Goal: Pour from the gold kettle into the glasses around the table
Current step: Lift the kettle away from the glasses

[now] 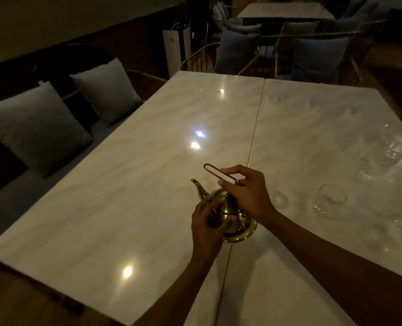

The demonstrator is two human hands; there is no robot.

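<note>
The gold kettle (240,228) stands on the white marble table (129,196), right on the seam between its two slabs, spout pointing far-left. My right hand (244,192) pinches the thin wire handle above the lid. My left hand (207,222) wraps around the kettle's left side. A clear glass (331,198) stands to the right of the kettle, another faint glass (279,200) sits closer to it, and more glasses (395,151) stand near the right edge. One glass (276,91) is at the far side.
A bench with two grey cushions (33,128) runs along the table's left side. Blue-cushioned chairs with gold frames (317,57) stand beyond the far edge, with another table (284,10) behind them.
</note>
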